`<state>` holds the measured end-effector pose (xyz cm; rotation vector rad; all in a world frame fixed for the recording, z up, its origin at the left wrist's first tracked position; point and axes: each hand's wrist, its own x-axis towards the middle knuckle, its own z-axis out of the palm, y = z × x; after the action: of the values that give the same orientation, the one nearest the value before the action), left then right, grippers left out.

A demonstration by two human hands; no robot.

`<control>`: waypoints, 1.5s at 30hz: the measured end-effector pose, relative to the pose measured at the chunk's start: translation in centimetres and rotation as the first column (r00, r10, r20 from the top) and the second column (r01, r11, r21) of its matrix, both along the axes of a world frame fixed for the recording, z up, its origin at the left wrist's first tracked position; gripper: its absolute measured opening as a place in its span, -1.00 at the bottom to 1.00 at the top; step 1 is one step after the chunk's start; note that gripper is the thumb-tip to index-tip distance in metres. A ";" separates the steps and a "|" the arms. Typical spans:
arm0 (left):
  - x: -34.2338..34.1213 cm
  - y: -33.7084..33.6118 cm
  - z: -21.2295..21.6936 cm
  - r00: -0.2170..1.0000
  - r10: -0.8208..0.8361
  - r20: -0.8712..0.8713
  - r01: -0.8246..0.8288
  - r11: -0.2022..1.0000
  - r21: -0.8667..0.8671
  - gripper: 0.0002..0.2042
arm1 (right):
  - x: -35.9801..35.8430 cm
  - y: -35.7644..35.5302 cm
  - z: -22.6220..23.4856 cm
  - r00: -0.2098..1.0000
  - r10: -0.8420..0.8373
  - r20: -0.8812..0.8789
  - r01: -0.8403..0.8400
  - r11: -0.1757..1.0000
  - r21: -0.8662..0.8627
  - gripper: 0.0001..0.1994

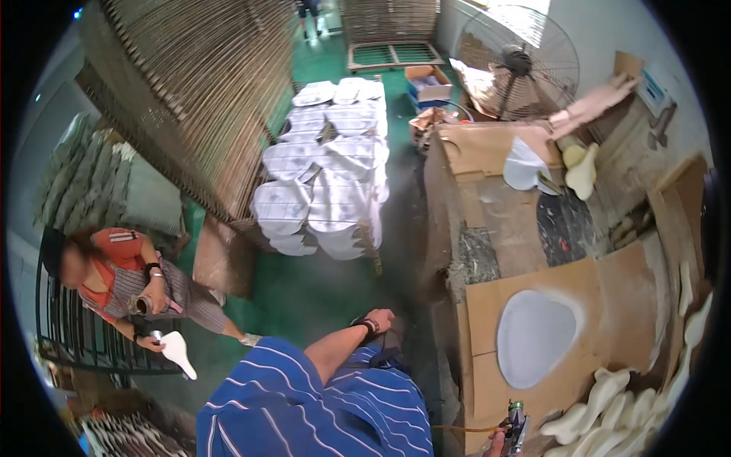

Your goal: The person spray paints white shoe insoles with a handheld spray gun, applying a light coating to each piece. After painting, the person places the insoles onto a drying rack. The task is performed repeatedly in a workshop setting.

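Observation:
In my right hand (496, 442), at the lower edge, is a spray gun (516, 421) with a metal body and a green part; a thin yellowish hose runs to it from the left. Just beyond, a pale grey-white rounded triangular piece (535, 339) lies flat on a cardboard sheet (487, 320), with whitish mist marks around its edge. My left hand (381, 319) is low by my lap, next to dark cloth; a dark band is on the wrist. Its fingers are too small and partly hidden to read. Several cream saddle-shaped pieces (609, 407) are heaped right of the spray gun.
Left, another person (129, 282) holds a white saddle-shaped piece (176, 352) and a jar-like thing. Ahead stand stacked whitish pieces (324, 164) and a tall slatted rack (202, 84). A large fan (518, 61), a white sheet (525, 164) and a cream piece (582, 174) are far right.

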<state>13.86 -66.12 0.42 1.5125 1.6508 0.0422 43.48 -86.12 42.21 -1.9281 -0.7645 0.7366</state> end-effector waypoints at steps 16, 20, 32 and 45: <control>4.0 16.0 -11.9 0.646 -0.651 0.399 0.720 0.693 -0.035 -0.93 | -1.0 5.4 0.1 0.904 -0.365 0.224 0.318 0.922 0.219 -0.55; 8.4 20.7 -10.7 0.392 -0.881 0.265 0.915 0.402 -0.015 -0.74 | -2.5 5.8 0.9 0.883 -0.450 0.133 0.418 0.883 0.212 -0.43; 19.2 21.6 1.5 -0.675 -0.726 -0.129 0.734 -0.678 -0.024 -0.80 | -10.2 10.0 -0.3 0.675 -0.719 0.166 0.674 0.693 0.256 -0.32; 13.6 21.5 -6.3 0.623 -0.727 0.288 0.708 0.368 -0.603 -0.63 | -10.9 8.2 -0.4 0.630 -0.765 0.135 0.745 0.644 0.173 -0.43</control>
<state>27.41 -44.65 -5.83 1.4859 0.6946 -0.9842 32.57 -77.94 41.82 -1.9955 -0.0274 -0.0313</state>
